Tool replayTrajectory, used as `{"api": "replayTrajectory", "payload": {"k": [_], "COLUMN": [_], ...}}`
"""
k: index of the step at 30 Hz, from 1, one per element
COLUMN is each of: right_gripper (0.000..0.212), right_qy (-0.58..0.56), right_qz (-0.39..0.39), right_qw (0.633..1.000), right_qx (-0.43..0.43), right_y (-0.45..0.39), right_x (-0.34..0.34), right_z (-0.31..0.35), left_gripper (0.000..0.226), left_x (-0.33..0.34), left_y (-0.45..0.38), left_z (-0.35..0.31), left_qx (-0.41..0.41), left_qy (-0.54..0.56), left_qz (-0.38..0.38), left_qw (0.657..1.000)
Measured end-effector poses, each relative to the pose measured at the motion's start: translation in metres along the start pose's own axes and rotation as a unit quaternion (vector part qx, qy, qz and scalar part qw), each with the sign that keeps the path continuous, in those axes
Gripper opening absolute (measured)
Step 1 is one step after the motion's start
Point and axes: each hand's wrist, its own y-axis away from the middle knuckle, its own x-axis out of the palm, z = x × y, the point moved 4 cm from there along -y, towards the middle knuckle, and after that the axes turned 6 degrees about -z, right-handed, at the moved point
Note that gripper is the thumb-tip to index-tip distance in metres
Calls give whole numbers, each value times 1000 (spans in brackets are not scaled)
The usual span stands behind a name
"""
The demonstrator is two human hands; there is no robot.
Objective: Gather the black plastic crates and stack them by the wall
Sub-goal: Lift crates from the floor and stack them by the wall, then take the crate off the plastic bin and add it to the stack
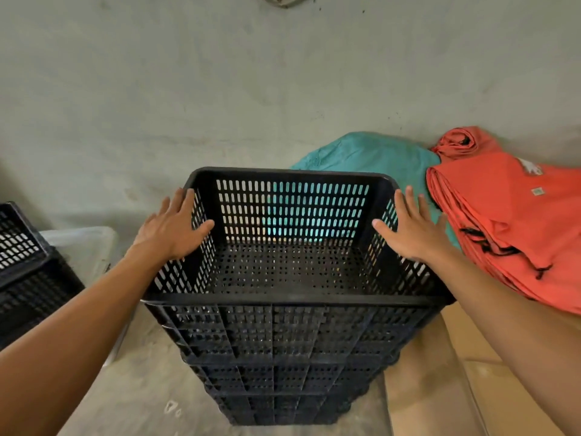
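A stack of several black perforated plastic crates (283, 341) stands in front of me, close to the grey wall (220, 89). The top crate (289, 174) is empty and sits level on the ones below. My left hand (173, 228) lies flat on the top crate's left rim, fingers spread, thumb hooked over the inside. Resting the same way on the right rim is my right hand (412, 228), with its thumb pointing inward. Neither hand is closed around the rim.
More black crates (25, 265) stand at the left edge beside a clear plastic bin (85, 250). A teal sack (371, 155) and a pile of orange cloth bags (509, 221) lie against the wall on the right. Flattened cardboard (440, 388) covers the floor at lower right.
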Motion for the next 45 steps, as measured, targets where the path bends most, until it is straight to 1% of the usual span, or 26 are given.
{"api": "replayTrajectory", "payload": {"k": [2,5,8,10,13,15,17,18,19,20,22,23,25,26,29,32,35,37,40,45], "right_gripper": [96,95,94,92,91,90,90,90,92,95,104,107,108,108,104,98,92,89,86,81], "right_qy": [11,14,-10,-13,-37,-63,-66,-54,-34,-15,-16,-18,-30,-36,-17,-23,-3,23,8,-45], "right_qz": [-11,0,7,-23,-106,-160,-188,-179,-151,-103,0,14,12,13,6,13,18,8,-6,0], "right_qw": [1000,1000,1000,1000,992,983,979,982,988,994,1000,1000,999,999,1000,1000,1000,1000,999,987], "right_qx": [-3,8,17,-8,-52,-62,-50,-38,-28,-18,3,7,10,14,3,4,16,6,-45,-154], "right_y": [-7,-9,-21,-36,-64,-82,-95,-98,-100,-99,-95,-97,-105,-106,-107,-102,-99,-97,-94,-72], "right_x": [2,1,-12,-31,-73,-100,-106,-96,-79,-55,-12,0,5,3,2,0,-3,-6,-12,-15], "right_z": [-2,-1,8,21,39,44,38,32,24,16,1,-4,-6,-6,-2,-1,-2,5,44,155], "left_gripper": [92,90,88,84,80,78,78,78,80,83,92,96,100,101,99,90,78,73,70,67], "left_x": [2,-1,-16,-34,-64,-80,-78,-68,-52,-32,6,15,15,14,14,9,-7,-18,-33,-62], "left_y": [-3,-5,-18,-33,-59,-78,-93,-96,-96,-93,-88,-89,-96,-98,-95,-89,-79,-67,-41,14], "left_z": [0,1,-6,-17,-35,-42,-40,-35,-30,-25,-14,-10,-4,-4,-4,-9,-12,-13,-10,22], "left_qx": [-1,-9,-10,6,36,45,40,35,29,23,16,9,-10,-7,-6,-5,-15,-25,-38,-84], "left_qy": [-11,-23,-14,6,35,40,44,48,43,23,-17,-8,41,50,27,8,48,67,55,56], "left_qz": [-7,6,5,-15,-69,-108,-127,-121,-99,-64,5,9,-7,-10,-14,-9,-32,-52,-62,-69], "left_qw": [1000,1000,1000,1000,996,992,990,991,994,997,1000,1000,999,999,1000,1000,998,996,996,993]}}
